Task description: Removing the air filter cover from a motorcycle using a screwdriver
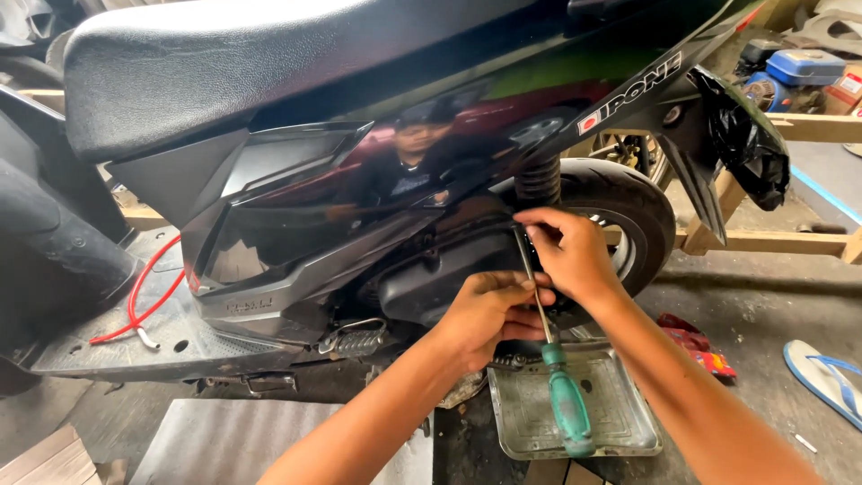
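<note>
A long screwdriver (549, 350) with a green handle stands nearly upright beside the black scooter (359, 180), its tip up by the rear shock spring (537, 180). The right hand (567, 253) pinches the upper shaft, fingers closed on it. The left hand (489, 314) is curled around the shaft lower down, just above the handle (which hangs free below both hands). Underneath, a metal tray (620, 418) lies on the floor.
</note>
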